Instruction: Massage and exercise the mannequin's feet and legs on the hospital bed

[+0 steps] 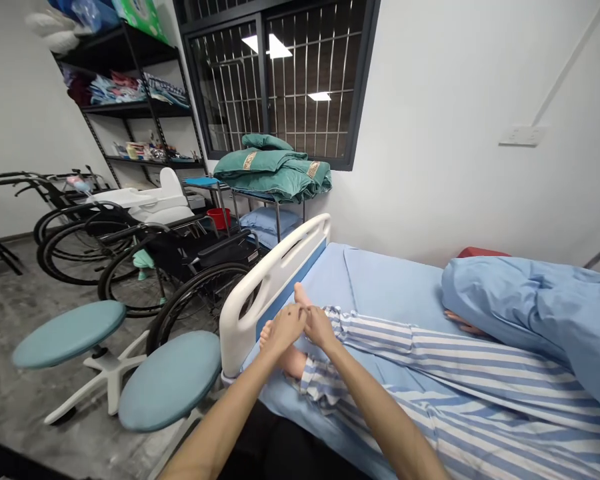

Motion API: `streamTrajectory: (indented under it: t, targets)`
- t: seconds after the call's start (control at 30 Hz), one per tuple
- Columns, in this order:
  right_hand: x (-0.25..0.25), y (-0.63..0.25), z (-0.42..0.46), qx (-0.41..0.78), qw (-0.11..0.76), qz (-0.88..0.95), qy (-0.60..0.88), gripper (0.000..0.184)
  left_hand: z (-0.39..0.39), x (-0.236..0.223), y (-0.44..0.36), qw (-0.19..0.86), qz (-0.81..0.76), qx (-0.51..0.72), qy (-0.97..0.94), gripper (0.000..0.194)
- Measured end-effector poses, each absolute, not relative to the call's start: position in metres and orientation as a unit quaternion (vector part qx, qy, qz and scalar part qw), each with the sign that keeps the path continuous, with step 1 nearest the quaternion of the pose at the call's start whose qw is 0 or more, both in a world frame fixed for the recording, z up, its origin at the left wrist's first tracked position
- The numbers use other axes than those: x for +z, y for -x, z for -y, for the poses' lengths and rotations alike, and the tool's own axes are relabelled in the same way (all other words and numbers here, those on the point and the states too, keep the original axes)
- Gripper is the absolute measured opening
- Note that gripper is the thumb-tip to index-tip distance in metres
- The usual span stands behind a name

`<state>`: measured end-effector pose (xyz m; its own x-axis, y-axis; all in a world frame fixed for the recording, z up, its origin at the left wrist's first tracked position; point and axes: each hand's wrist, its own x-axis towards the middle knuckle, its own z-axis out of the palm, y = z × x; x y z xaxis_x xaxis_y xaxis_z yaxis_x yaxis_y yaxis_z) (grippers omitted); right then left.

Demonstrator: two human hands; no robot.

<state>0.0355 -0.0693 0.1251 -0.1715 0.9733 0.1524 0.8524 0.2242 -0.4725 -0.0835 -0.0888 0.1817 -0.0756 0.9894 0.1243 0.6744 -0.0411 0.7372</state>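
Note:
A figure in blue-and-white striped trousers (430, 360) lies on a hospital bed with a light blue sheet (380, 280). Its bare feet (293, 360) rest near the white footboard (260, 280). My left hand (286, 327) reaches over the nearer foot with fingers curled around it. My right hand (319, 327) lies beside it, fingers wrapped on the far foot at the ankle, by the trouser cuff. A light blue quilt (530, 313) is bunched over the figure's upper body.
Two round teal stools (170, 380) stand beside the bed on the grey floor. Several wheelchairs (145, 253) are parked at left before a black shelf rack (130, 107). Folded green blankets (275, 170) sit on a trolley under the barred window.

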Motion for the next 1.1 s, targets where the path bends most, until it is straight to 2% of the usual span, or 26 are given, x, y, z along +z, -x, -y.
streamTrajectory:
  t: [0.1,0.17,0.23,0.37,0.53,0.6,0.73,0.93,1.1]
  targets:
    - [0.122,-0.039,0.039,0.096,0.128,0.775,0.611,0.039,0.044,0.189,0.071,0.118,-0.615,0.25,-0.738,0.022]
    - [0.115,-0.04,0.024,0.102,0.07,0.768,0.628,0.049,0.02,0.186,0.063,0.022,-0.616,0.166,-0.77,0.028]
    - [0.106,-0.041,0.014,0.112,0.036,0.751,0.65,0.054,0.001,0.18,0.055,-0.023,-0.63,0.1,-0.77,0.033]
    - [0.085,-0.044,0.009,0.076,0.063,0.743,0.662,0.05,-0.03,0.167,0.043,-0.031,-0.629,0.037,-0.776,0.034]
    - [0.072,-0.046,0.009,0.064,0.089,0.746,0.657,0.052,-0.06,0.161,0.027,-0.047,-0.628,-0.128,-0.766,0.033]
    - [0.07,-0.047,0.009,0.064,0.097,0.747,0.655,0.05,-0.067,0.159,0.023,-0.045,-0.634,-0.154,-0.756,0.031]
    - [0.071,-0.046,0.01,0.063,0.101,0.744,0.658,0.048,-0.069,0.157,0.024,-0.044,-0.627,-0.128,-0.767,0.033]
    - [0.074,-0.045,0.013,0.069,0.095,0.742,0.66,0.053,-0.044,0.154,0.041,-0.091,-0.606,-0.01,-0.79,0.038]
    - [0.079,-0.046,0.018,0.078,0.1,0.743,0.657,0.053,-0.014,0.138,0.051,-0.092,-0.628,0.109,-0.765,0.039]
